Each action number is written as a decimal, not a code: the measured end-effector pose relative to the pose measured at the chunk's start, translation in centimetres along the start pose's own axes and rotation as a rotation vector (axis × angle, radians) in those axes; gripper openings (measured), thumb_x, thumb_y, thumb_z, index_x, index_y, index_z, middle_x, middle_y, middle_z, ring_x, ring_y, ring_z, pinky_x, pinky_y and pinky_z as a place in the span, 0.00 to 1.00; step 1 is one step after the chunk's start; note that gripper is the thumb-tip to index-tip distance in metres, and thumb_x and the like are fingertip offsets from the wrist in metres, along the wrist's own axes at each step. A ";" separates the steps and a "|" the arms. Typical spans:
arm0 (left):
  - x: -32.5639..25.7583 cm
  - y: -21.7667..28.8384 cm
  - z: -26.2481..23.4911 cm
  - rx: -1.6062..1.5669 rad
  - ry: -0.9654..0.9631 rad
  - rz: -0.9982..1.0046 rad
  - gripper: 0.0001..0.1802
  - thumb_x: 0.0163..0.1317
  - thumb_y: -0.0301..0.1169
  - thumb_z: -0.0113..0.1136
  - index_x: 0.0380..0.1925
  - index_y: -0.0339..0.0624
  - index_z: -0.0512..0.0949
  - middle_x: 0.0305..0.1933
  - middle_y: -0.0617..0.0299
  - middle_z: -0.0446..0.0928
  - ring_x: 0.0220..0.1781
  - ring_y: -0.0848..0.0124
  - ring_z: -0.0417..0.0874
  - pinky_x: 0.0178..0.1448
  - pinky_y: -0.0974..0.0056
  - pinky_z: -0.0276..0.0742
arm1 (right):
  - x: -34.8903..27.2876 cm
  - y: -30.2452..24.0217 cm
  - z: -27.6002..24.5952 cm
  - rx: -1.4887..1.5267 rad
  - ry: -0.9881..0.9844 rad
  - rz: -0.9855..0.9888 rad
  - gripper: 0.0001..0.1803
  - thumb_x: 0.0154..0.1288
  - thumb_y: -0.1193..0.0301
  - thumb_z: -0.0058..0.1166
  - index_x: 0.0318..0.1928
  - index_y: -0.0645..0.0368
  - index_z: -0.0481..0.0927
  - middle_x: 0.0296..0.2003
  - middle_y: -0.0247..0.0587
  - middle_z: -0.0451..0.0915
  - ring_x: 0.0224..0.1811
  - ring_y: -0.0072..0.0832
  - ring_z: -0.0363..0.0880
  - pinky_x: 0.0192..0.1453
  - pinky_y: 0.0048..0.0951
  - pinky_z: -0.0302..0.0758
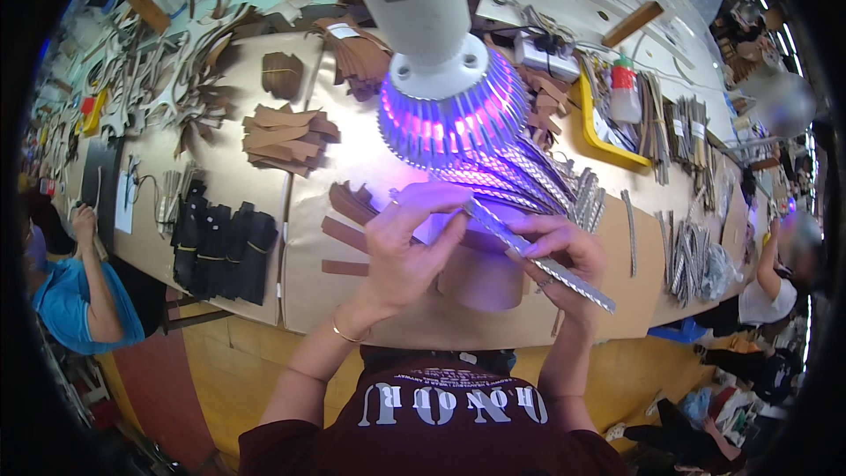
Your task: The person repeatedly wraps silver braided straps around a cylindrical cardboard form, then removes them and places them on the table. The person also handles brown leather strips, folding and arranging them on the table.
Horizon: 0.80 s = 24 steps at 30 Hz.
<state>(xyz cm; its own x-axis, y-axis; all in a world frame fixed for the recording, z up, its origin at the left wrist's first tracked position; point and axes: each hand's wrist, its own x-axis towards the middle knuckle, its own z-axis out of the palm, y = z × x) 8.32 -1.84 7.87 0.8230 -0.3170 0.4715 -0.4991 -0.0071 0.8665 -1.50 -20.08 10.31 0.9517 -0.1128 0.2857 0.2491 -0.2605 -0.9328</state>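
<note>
Under a white lamp (438, 62) that casts purple light, both my hands hold one long silvery patterned strip (538, 254). My left hand (407, 247) pinches the strip's upper left end with thumb and fingers. My right hand (560, 256) supports the strip from beneath, near its middle, and the lower end sticks out past my fingers to the right. A fan of several similar silvery strips (546, 183) lies on the cardboard-covered table (308, 300) just behind my hands. A brown leather piece (480, 280) lies under my hands.
Brown leather pieces (286, 137) are piled at the back left, black folded pieces (225, 247) at the left. A yellow tray (608, 137) with a bottle (624, 92) stands at the right, more strip bundles (692, 256) beyond. A person in blue (75, 295) sits left, another person (775, 278) right.
</note>
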 end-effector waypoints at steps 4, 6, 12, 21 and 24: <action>-0.8 -0.8 -0.5 0.044 0.033 0.014 0.12 0.50 0.14 0.67 0.35 0.36 0.84 0.38 0.55 0.85 0.41 0.65 0.86 0.49 0.65 0.79 | 0.0 0.4 -0.5 -0.013 0.001 0.013 0.07 0.57 0.74 0.67 0.36 0.58 0.83 0.45 0.46 0.85 0.45 0.32 0.85 0.46 0.27 0.81; -1.1 -1.4 -0.7 0.094 0.092 0.090 0.11 0.51 0.15 0.67 0.35 0.36 0.84 0.38 0.53 0.85 0.41 0.64 0.86 0.48 0.65 0.80 | 0.0 0.5 -0.8 0.015 -0.018 -0.029 0.08 0.60 0.70 0.65 0.38 0.59 0.84 0.45 0.46 0.85 0.46 0.32 0.84 0.47 0.28 0.81; -2.1 -2.8 -1.4 0.195 0.161 0.331 0.09 0.57 0.15 0.65 0.38 0.34 0.80 0.43 0.47 0.82 0.42 0.63 0.85 0.43 0.68 0.81 | -0.2 0.0 -0.8 0.032 -0.079 0.010 0.13 0.63 0.64 0.62 0.39 0.61 0.84 0.45 0.45 0.85 0.48 0.34 0.84 0.50 0.31 0.80; -1.9 -0.7 -1.5 0.119 -0.008 0.112 0.11 0.53 0.14 0.66 0.37 0.34 0.84 0.42 0.51 0.84 0.40 0.64 0.86 0.46 0.67 0.82 | -2.4 -1.1 -4.3 0.069 0.011 0.065 0.25 0.55 0.68 0.68 0.52 0.62 0.77 0.54 0.48 0.78 0.58 0.35 0.77 0.61 0.36 0.73; -2.1 1.3 -2.0 -0.034 -0.210 -0.171 0.10 0.55 0.15 0.64 0.38 0.34 0.84 0.40 0.53 0.84 0.40 0.67 0.86 0.45 0.69 0.82 | -5.1 -5.0 -7.0 -0.139 0.340 -0.036 0.32 0.54 0.70 0.66 0.60 0.64 0.70 0.56 0.50 0.76 0.61 0.37 0.72 0.68 0.39 0.65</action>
<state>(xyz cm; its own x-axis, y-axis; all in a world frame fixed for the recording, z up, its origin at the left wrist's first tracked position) 6.50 0.71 8.30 0.8184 -0.5035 0.2769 -0.3458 -0.0467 0.9371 -8.83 -24.93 15.03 0.8228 -0.4072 0.3964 0.2326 -0.3952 -0.8887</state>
